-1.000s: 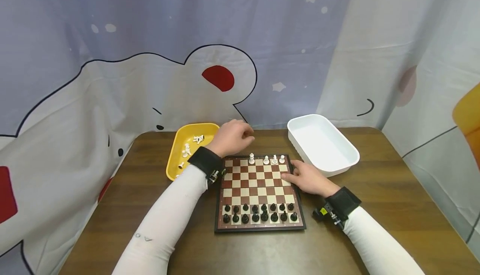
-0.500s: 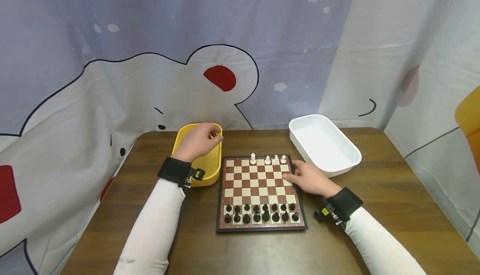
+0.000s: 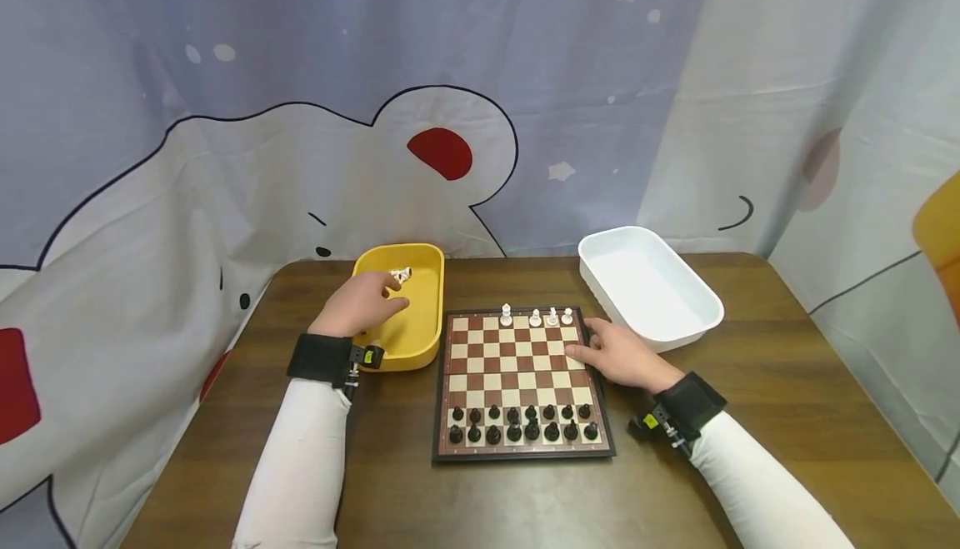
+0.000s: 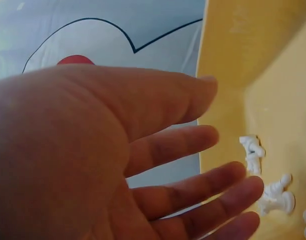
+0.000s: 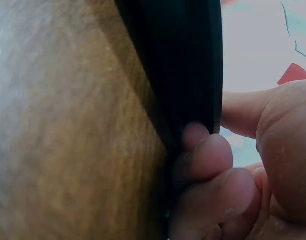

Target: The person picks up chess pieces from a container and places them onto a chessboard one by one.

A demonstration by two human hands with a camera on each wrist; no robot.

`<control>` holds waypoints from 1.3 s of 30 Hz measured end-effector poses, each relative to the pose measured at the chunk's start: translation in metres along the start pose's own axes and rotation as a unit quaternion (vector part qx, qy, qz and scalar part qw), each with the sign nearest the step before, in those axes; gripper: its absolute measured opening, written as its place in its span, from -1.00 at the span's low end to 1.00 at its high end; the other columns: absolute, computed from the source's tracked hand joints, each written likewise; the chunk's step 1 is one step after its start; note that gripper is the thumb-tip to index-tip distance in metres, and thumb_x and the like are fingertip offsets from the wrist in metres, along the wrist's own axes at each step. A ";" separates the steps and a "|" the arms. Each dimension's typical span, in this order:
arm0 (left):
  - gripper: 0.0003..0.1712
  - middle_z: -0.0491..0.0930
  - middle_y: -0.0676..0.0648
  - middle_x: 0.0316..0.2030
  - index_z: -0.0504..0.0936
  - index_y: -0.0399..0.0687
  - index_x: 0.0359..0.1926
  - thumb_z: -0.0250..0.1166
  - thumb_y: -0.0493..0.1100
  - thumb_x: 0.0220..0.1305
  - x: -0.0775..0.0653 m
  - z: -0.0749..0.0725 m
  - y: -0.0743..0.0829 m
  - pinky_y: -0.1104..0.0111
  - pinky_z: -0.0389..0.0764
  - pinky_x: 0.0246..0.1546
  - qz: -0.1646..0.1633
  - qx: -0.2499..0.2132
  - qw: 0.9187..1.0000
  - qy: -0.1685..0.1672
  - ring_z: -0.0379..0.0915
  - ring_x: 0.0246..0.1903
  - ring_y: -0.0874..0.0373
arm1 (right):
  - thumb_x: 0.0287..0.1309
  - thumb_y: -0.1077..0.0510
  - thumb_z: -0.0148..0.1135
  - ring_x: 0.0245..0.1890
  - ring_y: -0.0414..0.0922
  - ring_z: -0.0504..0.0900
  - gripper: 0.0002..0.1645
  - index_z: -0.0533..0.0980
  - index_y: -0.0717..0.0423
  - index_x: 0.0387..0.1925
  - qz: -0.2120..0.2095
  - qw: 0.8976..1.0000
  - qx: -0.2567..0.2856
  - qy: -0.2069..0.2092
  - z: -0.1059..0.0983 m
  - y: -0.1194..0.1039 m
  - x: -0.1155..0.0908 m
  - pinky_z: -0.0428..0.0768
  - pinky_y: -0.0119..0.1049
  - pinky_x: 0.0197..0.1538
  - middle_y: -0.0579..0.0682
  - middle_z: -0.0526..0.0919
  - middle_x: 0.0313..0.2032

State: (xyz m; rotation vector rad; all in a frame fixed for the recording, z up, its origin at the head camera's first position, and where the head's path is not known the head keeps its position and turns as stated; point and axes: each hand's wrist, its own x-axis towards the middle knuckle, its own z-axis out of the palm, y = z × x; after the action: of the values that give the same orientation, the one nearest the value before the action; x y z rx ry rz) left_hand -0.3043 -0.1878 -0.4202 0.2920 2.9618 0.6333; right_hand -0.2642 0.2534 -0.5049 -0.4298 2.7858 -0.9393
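Note:
My left hand [image 3: 356, 303] is over the near left side of a yellow tray [image 3: 426, 316], its fingers loosely spread and nothing between them. Inside that tray lie several white chess pieces [image 4: 277, 196], just beyond the fingertips in the left wrist view. My right hand [image 3: 621, 357] grips the right edge of a chessboard [image 3: 517, 364], thumb on the top and fingers curled against the black side [image 5: 185, 60]. Along the board's far row stand several white chess pieces, among them a white king [image 3: 506, 316]. Two rows of black chess pieces [image 3: 532, 430] fill the near side.
A white tray [image 3: 648, 282] sits at the back right, close to the board's corner. The wooden table [image 3: 750, 366] carries everything, and a patterned curtain [image 3: 585, 116] hangs behind its far edge.
My left hand has moved left from beyond the board's far left corner to over the yellow tray, then lower and nearer to me. The right hand has stayed on the board's edge.

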 end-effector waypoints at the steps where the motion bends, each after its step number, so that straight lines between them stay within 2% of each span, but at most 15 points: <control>1: -0.41 0.71 -0.34 0.26 0.66 -0.32 0.38 0.36 0.04 0.59 0.000 0.000 -0.001 -0.06 0.69 0.10 -0.004 0.000 1.000 -0.008 0.66 0.02 -0.16 | 0.59 -0.18 0.31 -0.48 -0.15 0.60 0.06 0.18 0.61 0.58 0.002 1.000 -0.001 0.001 -0.001 0.000 0.000 0.51 -0.21 -0.34 -0.05 0.68 -0.44; 3: -0.39 0.70 -0.33 0.27 0.66 -0.32 0.38 0.35 0.06 0.58 -0.001 0.001 -0.002 -0.03 0.68 0.10 -0.009 0.010 1.000 -0.020 0.64 -0.01 -0.12 | 0.59 -0.18 0.31 -0.48 -0.15 0.60 0.05 0.19 0.60 0.58 0.003 1.000 -0.002 0.001 -0.002 0.001 0.000 0.50 -0.22 -0.35 -0.06 0.69 -0.44; 5: -0.38 0.73 -0.32 0.22 0.65 -0.34 0.38 0.36 0.06 0.57 -0.003 0.002 -0.003 0.02 0.71 -0.01 -0.020 0.017 0.999 -0.036 0.68 -0.14 -0.09 | 0.59 -0.19 0.31 -0.47 -0.16 0.61 0.05 0.18 0.61 0.58 0.003 1.000 -0.002 0.000 -0.002 0.001 0.000 0.50 -0.24 -0.35 -0.07 0.70 -0.44; 9: -0.42 0.75 -0.25 -0.08 0.66 -0.38 0.27 0.35 0.06 0.57 -0.008 0.004 -0.004 0.18 0.66 -0.36 -0.041 0.025 0.998 -0.050 0.66 -0.47 -0.03 | 0.59 -0.18 0.31 -0.44 -0.17 0.62 0.05 0.20 0.62 0.57 0.001 1.000 0.002 0.000 -0.002 0.001 0.000 0.52 -0.22 -0.32 -0.07 0.71 -0.44; 11: -0.46 0.70 -0.20 -0.23 0.68 -0.38 0.18 0.35 0.06 0.56 -0.011 0.005 -0.005 0.21 0.60 -0.45 -0.049 0.028 0.997 -0.048 0.62 -0.56 -0.02 | 0.59 -0.18 0.32 -0.42 -0.16 0.63 0.05 0.20 0.61 0.57 0.004 1.000 0.001 0.000 0.000 0.000 0.001 0.54 -0.21 -0.30 -0.06 0.71 -0.43; 16: -0.57 0.64 -0.13 -0.40 0.71 -0.30 0.01 0.38 0.04 0.52 -0.013 0.008 -0.006 0.21 0.55 -0.43 -0.051 0.040 0.997 -0.044 0.59 -0.57 0.02 | 0.58 -0.20 0.32 -0.34 -0.16 0.67 0.05 0.22 0.59 0.57 0.009 1.000 -0.005 0.003 0.001 0.001 0.004 0.59 -0.19 -0.21 -0.07 0.75 -0.38; 20: -0.70 0.57 -0.09 -0.50 0.69 -0.20 -0.25 0.42 -0.02 0.42 -0.015 0.009 -0.002 0.22 0.49 -0.45 -0.052 0.046 0.997 -0.044 0.54 -0.56 0.02 | 0.58 -0.19 0.33 -0.34 -0.16 0.68 0.05 0.21 0.60 0.57 0.007 1.000 -0.003 0.001 0.002 0.002 0.004 0.60 -0.18 -0.21 -0.06 0.75 -0.38; 23: -0.71 0.52 -0.07 -0.55 0.65 -0.13 -0.40 0.46 -0.05 0.35 -0.016 0.009 0.001 0.22 0.44 -0.46 -0.048 0.058 0.996 -0.046 0.51 -0.55 0.02 | 0.58 -0.20 0.32 -0.35 -0.16 0.68 0.05 0.21 0.61 0.57 0.004 1.000 -0.004 0.003 0.001 0.002 0.003 0.60 -0.19 -0.22 -0.06 0.75 -0.38; 31: -0.75 0.56 -0.07 -0.55 0.65 -0.08 -0.46 0.53 -0.10 0.20 -0.015 0.014 0.004 0.16 0.45 -0.41 -0.037 0.091 0.994 -0.055 0.51 -0.49 0.00 | 0.59 -0.20 0.31 -0.37 -0.17 0.67 0.07 0.18 0.62 0.57 0.002 1.000 -0.001 -0.003 0.001 0.003 0.003 0.56 -0.21 -0.24 -0.07 0.76 -0.37; 39: -0.85 0.62 -0.09 -0.49 0.73 -0.14 -0.33 0.56 -0.21 0.19 -0.013 0.018 0.006 0.15 0.49 -0.37 -0.050 0.105 0.991 -0.072 0.53 -0.44 -0.03 | 0.60 -0.19 0.31 -0.43 -0.17 0.63 0.07 0.18 0.62 0.57 0.000 1.000 0.001 -0.003 0.000 0.001 0.002 0.53 -0.20 -0.29 -0.07 0.73 -0.41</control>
State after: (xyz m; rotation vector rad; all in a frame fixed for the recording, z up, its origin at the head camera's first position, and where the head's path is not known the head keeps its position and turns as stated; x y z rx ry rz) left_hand -0.2881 -0.1781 -0.4336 0.1938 2.8816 0.2769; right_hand -0.2660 0.2537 -0.5060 -0.4334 2.7787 -0.9384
